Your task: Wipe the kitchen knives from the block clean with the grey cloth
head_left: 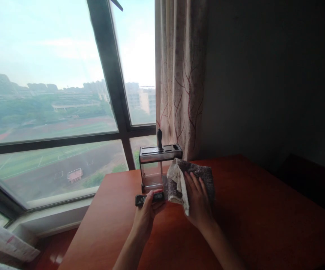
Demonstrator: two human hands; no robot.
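My left hand [147, 212] grips a dark handle [149, 198] lying flat over the reddish-brown table [263, 225]; what extends from the handle disappears under the cloth. My right hand [198, 200] presses a grey and cream cloth [179, 180], which is bunched against the handle's far end. Just behind both hands stands a clear knife block [153, 168] with a metal slotted top. One dark handle [159, 139] sticks upright out of a slot.
A large window [52, 112] with a dark frame fills the left, with a white sill below. A patterned curtain [180, 75] hangs behind the block. A dark wall is on the right. White fabric [5, 243] lies at the lower left.
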